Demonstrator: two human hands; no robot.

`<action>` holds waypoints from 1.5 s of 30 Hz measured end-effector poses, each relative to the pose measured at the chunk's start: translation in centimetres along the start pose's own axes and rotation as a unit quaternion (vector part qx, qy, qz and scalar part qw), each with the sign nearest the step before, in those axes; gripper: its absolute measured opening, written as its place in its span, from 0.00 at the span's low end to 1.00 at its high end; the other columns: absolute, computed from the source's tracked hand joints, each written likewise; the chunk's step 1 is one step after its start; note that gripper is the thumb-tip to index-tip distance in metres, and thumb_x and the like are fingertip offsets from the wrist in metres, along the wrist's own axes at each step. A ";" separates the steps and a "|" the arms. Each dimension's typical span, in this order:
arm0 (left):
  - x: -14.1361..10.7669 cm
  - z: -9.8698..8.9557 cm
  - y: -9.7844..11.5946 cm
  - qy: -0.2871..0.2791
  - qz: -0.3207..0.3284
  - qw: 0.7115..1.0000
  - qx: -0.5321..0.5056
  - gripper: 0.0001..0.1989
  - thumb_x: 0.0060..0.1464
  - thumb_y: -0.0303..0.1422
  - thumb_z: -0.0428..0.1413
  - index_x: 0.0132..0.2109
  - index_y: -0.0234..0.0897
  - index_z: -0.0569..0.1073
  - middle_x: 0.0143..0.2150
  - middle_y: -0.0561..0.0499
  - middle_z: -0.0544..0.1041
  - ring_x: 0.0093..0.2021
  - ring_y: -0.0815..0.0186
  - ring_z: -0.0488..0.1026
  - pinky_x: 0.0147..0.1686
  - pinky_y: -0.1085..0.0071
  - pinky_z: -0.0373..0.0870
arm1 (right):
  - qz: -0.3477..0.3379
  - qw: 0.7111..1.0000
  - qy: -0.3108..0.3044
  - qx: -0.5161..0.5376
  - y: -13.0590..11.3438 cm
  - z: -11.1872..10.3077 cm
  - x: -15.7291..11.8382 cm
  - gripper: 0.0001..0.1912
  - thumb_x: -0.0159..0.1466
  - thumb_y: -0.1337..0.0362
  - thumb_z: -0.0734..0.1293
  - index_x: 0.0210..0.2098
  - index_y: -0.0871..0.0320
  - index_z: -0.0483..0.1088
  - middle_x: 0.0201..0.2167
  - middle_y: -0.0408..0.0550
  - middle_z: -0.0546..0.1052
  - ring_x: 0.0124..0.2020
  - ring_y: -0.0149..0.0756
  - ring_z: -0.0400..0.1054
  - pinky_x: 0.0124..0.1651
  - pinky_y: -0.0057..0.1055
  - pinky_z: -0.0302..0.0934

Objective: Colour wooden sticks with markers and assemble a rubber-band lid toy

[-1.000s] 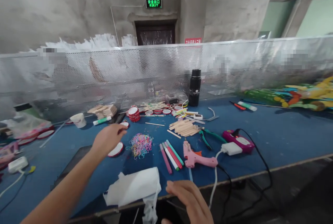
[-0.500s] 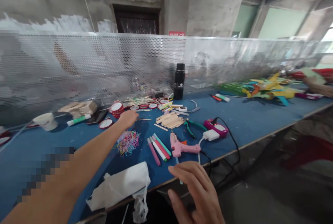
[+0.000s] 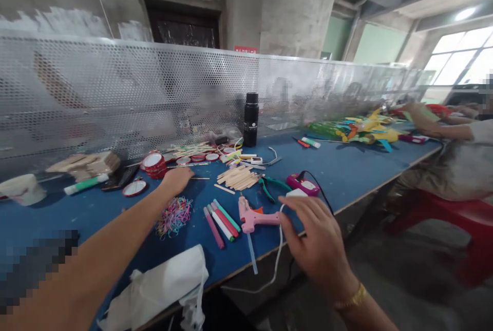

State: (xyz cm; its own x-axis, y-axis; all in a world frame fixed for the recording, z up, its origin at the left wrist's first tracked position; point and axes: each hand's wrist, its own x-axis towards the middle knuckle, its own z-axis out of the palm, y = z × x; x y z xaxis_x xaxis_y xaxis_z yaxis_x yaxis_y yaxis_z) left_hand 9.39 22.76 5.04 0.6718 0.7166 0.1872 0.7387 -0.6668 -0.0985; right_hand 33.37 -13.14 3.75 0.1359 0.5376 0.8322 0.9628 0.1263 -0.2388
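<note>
My left hand (image 3: pixel 178 179) reaches far across the table, its fingers drawn together near the stacked red-rimmed round pieces (image 3: pixel 154 164). A thin stick (image 3: pixel 201 178) shows at the fingertips; whether it is gripped is hidden. My right hand (image 3: pixel 314 233) hovers at the table's front edge, open, thumb apart from the fingers. Just left of it lies a pink hot glue gun (image 3: pixel 254 218) with a clear glue stick (image 3: pixel 251 254) poking out of its back. Beyond the fingers sit a white plug adapter (image 3: pixel 296 193) and a purple power strip (image 3: pixel 303 185).
Around the middle lie wooden craft sticks (image 3: pixel 239 178), green-handled pliers (image 3: pixel 274 189), several markers (image 3: pixel 223 220) and colourful rubber bands (image 3: pixel 175 216). A black bottle (image 3: pixel 251 120) stands by the perforated metal screen (image 3: pixel 215 74). A white bag (image 3: pixel 162 279) is in front. Another person (image 3: pixel 454 151) sits at right.
My right hand has moved up and right, close to the glue gun's handle and the adapter. My left hand stays by the thin stick. The view has turned right.
</note>
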 end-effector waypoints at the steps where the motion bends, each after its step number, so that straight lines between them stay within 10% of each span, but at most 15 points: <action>1: -0.1 0.1 0.2 -0.007 -0.008 1.000 0.005 0.19 0.68 0.39 0.61 0.61 0.37 0.74 0.61 0.42 0.77 0.55 0.55 0.78 0.53 0.52 0.79 | 0.017 0.998 -0.044 -0.045 0.9 0.6 1.4 0.14 0.75 0.61 0.62 0.54 0.58 0.76 0.50 0.55 0.83 0.52 0.47 0.75 0.61 0.46 0.65; 5: -0.8 0.0 0.4 -0.019 -0.046 0.999 0.012 0.20 0.68 0.39 0.61 0.62 0.36 0.74 0.61 0.42 0.77 0.55 0.54 0.78 0.53 0.51 0.79 | 0.085 0.917 -0.309 -0.239 3.6 4.2 7.0 0.22 0.75 0.56 0.60 0.58 0.63 0.74 0.56 0.64 0.80 0.60 0.56 0.72 0.64 0.48 0.61; 14: -4.4 -4.6 -2.0 0.053 -0.132 0.985 -0.099 0.18 0.68 0.40 0.61 0.59 0.36 0.75 0.56 0.43 0.79 0.51 0.57 0.80 0.50 0.54 0.80 | 0.108 0.839 -0.469 -0.255 5.9 10.3 10.0 0.27 0.71 0.47 0.69 0.60 0.60 0.71 0.53 0.57 0.81 0.52 0.48 0.78 0.56 0.49 0.71; 27: -13.6 -7.7 2.4 0.177 -0.216 0.849 -0.448 0.09 0.59 0.41 0.52 0.37 0.43 0.62 0.26 0.59 0.64 0.23 0.68 0.65 0.26 0.71 0.67 | 0.103 0.900 -0.385 -0.177 5.7 9.2 12.5 0.41 0.59 0.58 0.74 0.68 0.65 0.64 0.64 0.72 0.69 0.67 0.65 0.62 0.65 0.55 0.61; 31: -15.9 -8.6 5.1 0.144 -0.205 0.826 -0.505 0.13 0.56 0.47 0.53 0.37 0.43 0.64 0.24 0.60 0.61 0.20 0.70 0.56 0.20 0.74 0.54 | 0.097 0.927 -0.355 -0.071 3.9 6.0 14.0 0.31 0.67 0.60 0.64 0.68 0.65 0.64 0.61 0.63 0.75 0.62 0.50 0.69 0.64 0.40 0.63; 37: -20.8 -9.4 8.5 0.138 -0.194 0.859 -0.453 0.16 0.57 0.50 0.53 0.32 0.43 0.68 0.25 0.56 0.63 0.26 0.65 0.59 0.26 0.70 0.59 | 0.096 0.934 -0.241 0.246 -4.5 1.1 5.5 0.40 0.71 0.72 0.38 0.52 0.63 0.79 0.34 0.57 0.82 0.43 0.46 0.78 0.49 0.41 0.72; 40: -22.7 -9.5 9.2 0.125 -0.183 0.894 -0.388 0.17 0.61 0.50 0.49 0.31 0.44 0.68 0.27 0.53 0.67 0.30 0.61 0.64 0.30 0.68 0.63 | 0.086 0.873 -0.178 0.446 -8.6 0.6 0.3 0.35 0.75 0.64 0.43 0.44 0.58 0.83 0.30 0.56 0.82 0.37 0.46 0.78 0.43 0.41 0.74; 45: -24.8 -9.3 8.8 0.118 -0.186 0.921 -0.321 0.18 0.65 0.50 0.47 0.35 0.45 0.69 0.30 0.52 0.72 0.33 0.59 0.68 0.35 0.67 0.64 | 0.201 0.640 -0.270 0.691 -11.0 2.9 -3.6 0.29 0.72 0.46 0.56 0.56 0.56 0.78 0.43 0.59 0.84 0.41 0.46 0.81 0.42 0.41 0.76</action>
State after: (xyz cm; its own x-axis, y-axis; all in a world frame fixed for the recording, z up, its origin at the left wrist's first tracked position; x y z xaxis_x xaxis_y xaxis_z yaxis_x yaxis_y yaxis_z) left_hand -1.27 -2.82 8.58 0.2924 0.9058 0.3065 0.6796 -0.4223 0.5998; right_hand 21.60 -14.04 1.90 -0.1516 0.9208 0.3594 -0.3014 0.3032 -0.9040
